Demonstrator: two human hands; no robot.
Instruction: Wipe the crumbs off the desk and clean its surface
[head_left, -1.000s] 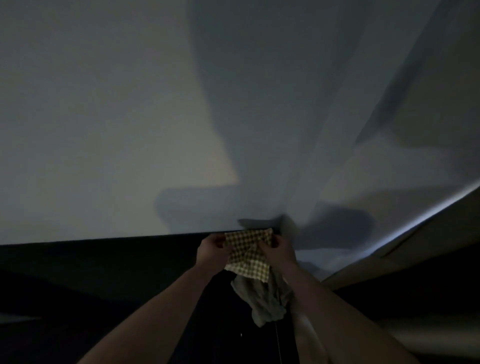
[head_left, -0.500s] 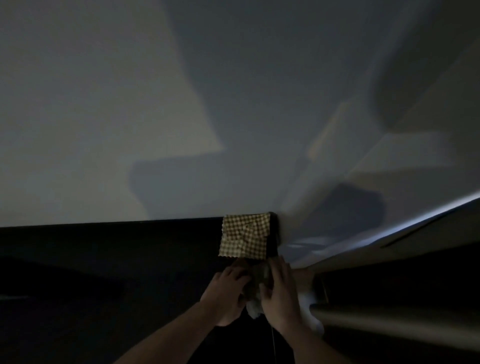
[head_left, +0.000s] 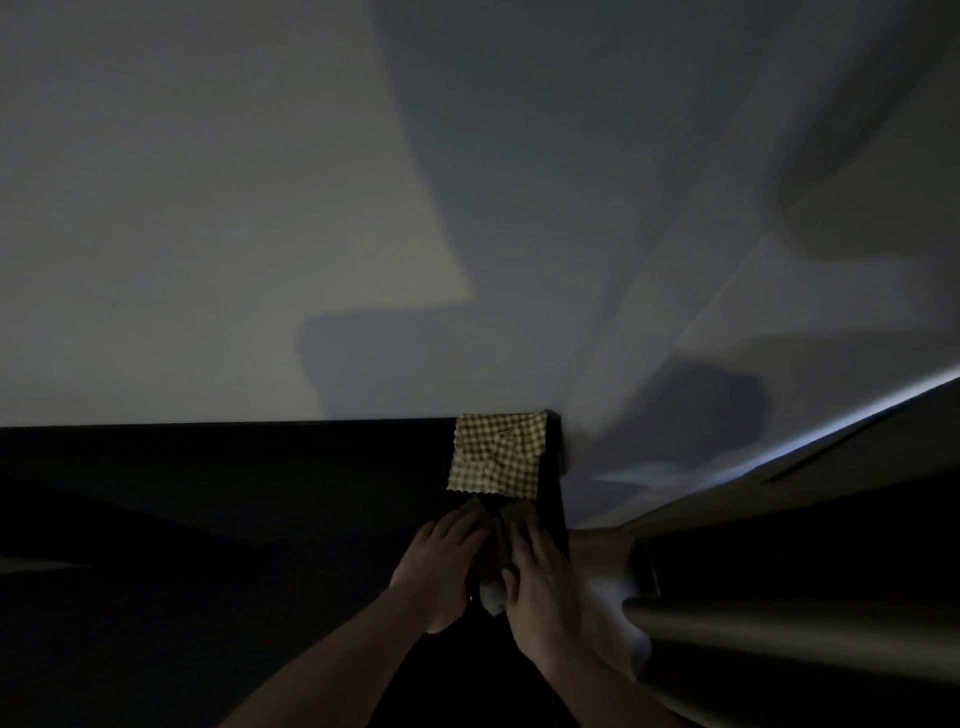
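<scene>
The room is very dim. A folded yellow-and-dark checkered cloth (head_left: 496, 454) lies flat on the far right corner of the dark desk (head_left: 249, 499). Just in front of it lies a crumpled grey cloth (head_left: 492, 540), with a pale end showing between my wrists. My left hand (head_left: 441, 564) rests on the grey cloth's left side with its fingers stretched forward. My right hand (head_left: 540, 577) lies spread over its right side, close to the desk's right edge. No crumbs can be made out in the dark.
A pale wall (head_left: 311, 208) rises straight behind the desk. Right of the desk runs a slanted grey ledge (head_left: 841, 462), and a thick grey cylinder (head_left: 789, 636) reaches in from the right, low down. Something pale (head_left: 605, 561) sits in the gap beside the desk.
One second ago both hands held the checkered cloth up at the desk's back edge with the grey cloth hanging below. The checkered cloth now lies on the corner, and both hands have dropped onto the grey cloth.
</scene>
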